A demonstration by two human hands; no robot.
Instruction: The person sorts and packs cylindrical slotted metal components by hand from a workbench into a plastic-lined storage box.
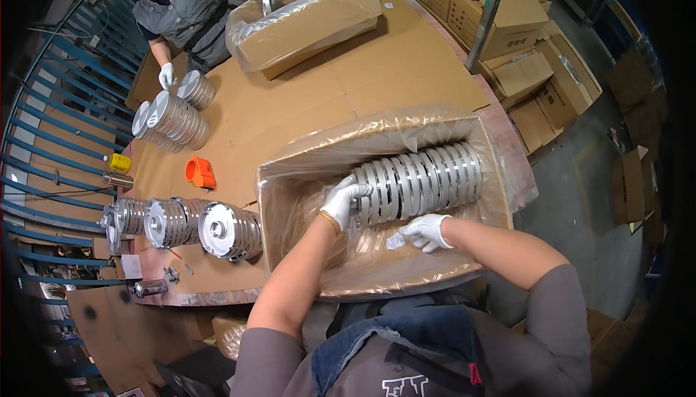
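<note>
A row of silver slotted metal discs (420, 183) lies on its side in a cardboard box (262, 212) lined with clear plastic film. At the row's left end, my gloved left hand (342, 201) reaches in, its fingers closed around the edge of the end disc. Just below the row is my gloved right hand (428, 233), fingers bent together, with a small white paper label (395, 241) at the fingertips. The pinch itself is partly hidden. Both hands wear white gloves.
Stacked metal wheels (221, 230) stand left of my box, beside an orange tape dispenser (201, 172), a yellow bottle (118, 162) and a can (151, 288). Across the table, a co-worker (192, 13) reaches into another lined box (312, 34), near more discs (181, 118). Cartons (500, 20) lie right.
</note>
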